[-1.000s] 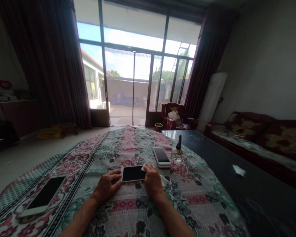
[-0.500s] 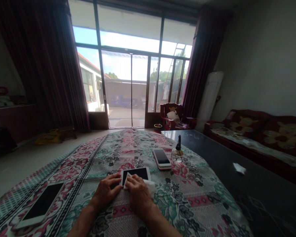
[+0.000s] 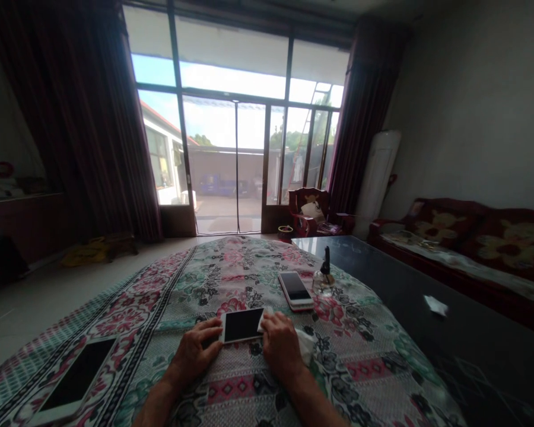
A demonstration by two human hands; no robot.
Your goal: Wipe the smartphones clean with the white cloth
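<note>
A white smartphone (image 3: pixel 244 325) with a dark screen lies face up and sideways on the floral tablecloth (image 3: pixel 231 388). My left hand (image 3: pixel 194 349) grips its left end between thumb and fingers. At the other end, my right hand (image 3: pixel 283 343) is closed on a white tissue (image 3: pixel 305 345) and presses it to the phone's right edge. Part of the tissue sticks out to the right of that hand. Just beyond, a second white phone (image 3: pixel 296 290) lies beside a clear bottle with a black spray top (image 3: pixel 324 274).
A third phone (image 3: pixel 78 376) rests at the left of the cloth. On the dark tabletop (image 3: pixel 409 332) to the right lies a crumpled white paper (image 3: pixel 436 306). A wooden armchair (image 3: pixel 309 213), a sofa (image 3: pixel 471 237) and glass doors (image 3: pixel 225 172) stand farther off.
My right hand has slid with the tissue from the middle of the screen to the phone's right end, uncovering most of the screen. My left hand stays at the left end.
</note>
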